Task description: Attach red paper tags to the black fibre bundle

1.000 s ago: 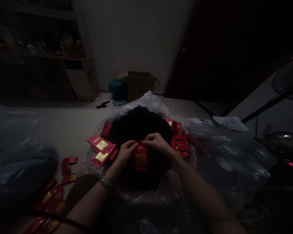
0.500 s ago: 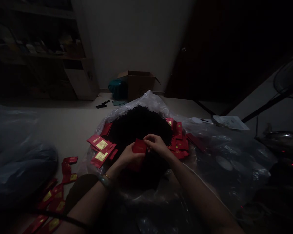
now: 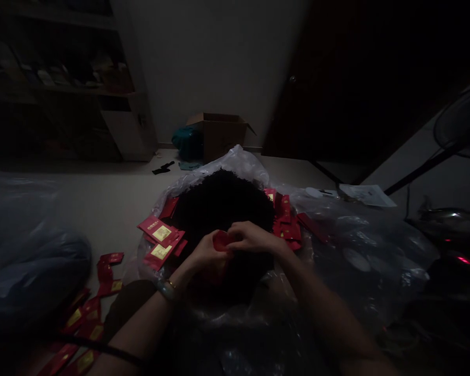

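Observation:
A small red packet (image 3: 220, 241) is between my two hands, over a heap of black, loose, leaf-like material (image 3: 223, 201) in a clear plastic bag (image 3: 241, 156). My left hand (image 3: 207, 255) is closed around the packet's side. My right hand (image 3: 253, 236) pinches at its upper right edge, the fingertips partly hidden. The packet's top looks rounded, as if spread apart; its lower part is dark and hard to see. Red packets with gold labels (image 3: 162, 233) lie on the bag's left rim. More red packets (image 3: 290, 230) are piled on its right side.
Several red packets (image 3: 90, 318) lie on the floor at lower left, beside a large plastic-covered bundle (image 3: 35, 261). Clear plastic sheeting (image 3: 376, 245) spreads on the right. Behind stand a cardboard box (image 3: 224, 136) and a teal bag (image 3: 188, 142). A fan (image 3: 462, 125) is at far right.
My right hand has shifted slightly down and curled over the packet's upper edge. The packet's top, flat and upright before, now looks rounded and spread. My left hand keeps its hold.

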A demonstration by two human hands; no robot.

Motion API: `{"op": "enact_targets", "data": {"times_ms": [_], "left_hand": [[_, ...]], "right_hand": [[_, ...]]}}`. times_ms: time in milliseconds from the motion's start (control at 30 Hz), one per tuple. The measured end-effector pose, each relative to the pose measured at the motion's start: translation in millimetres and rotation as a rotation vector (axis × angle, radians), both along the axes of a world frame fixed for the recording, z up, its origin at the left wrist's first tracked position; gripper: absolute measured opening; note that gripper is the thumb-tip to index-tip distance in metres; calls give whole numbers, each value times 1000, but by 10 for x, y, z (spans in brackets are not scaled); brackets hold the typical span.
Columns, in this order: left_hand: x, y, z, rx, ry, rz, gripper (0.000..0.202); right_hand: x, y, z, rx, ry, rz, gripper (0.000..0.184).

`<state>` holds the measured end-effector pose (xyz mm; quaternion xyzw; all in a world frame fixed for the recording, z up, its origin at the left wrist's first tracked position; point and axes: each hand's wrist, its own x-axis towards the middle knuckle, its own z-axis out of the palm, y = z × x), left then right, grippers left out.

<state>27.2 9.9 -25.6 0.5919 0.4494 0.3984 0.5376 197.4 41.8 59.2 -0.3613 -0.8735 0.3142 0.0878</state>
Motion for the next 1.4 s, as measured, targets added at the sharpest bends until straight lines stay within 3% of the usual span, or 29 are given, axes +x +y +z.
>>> {"op": "enact_targets", "data": {"times_ms": [167, 333, 533, 667, 867, 1067, 1167, 1333, 1400], "left_hand": [[4, -17, 34, 36, 52, 10, 48], [15, -42, 142, -84, -97, 59, 36], [7, -26, 118, -212, -218, 124, 39], [5, 2, 66, -160, -204, 202, 37], [24, 0, 42, -79, -223, 254, 32], [23, -9, 44, -67, -249, 262, 29], [31, -34, 88, -99, -304, 229, 29], [57, -100, 124, -302, -315, -1, 40], [58, -104, 107, -378, -314, 9, 39]], "right_hand": [[-21, 37, -109, -169, -57, 17, 23], [1, 103, -241, -48, 53, -27, 28], [17, 128, -374, -57, 58, -245, 37], [-5, 125, -455, -18, 132, -384, 37], [-92, 104, -514, 11, 403, -507, 23], [-112, 105, -500, -242, 463, -531, 25], [-100, 91, -504, -276, 489, -509, 29], [-115, 87, -568, -234, 535, -473, 32], [-67, 125, -602, -214, 492, -504, 36]]}}
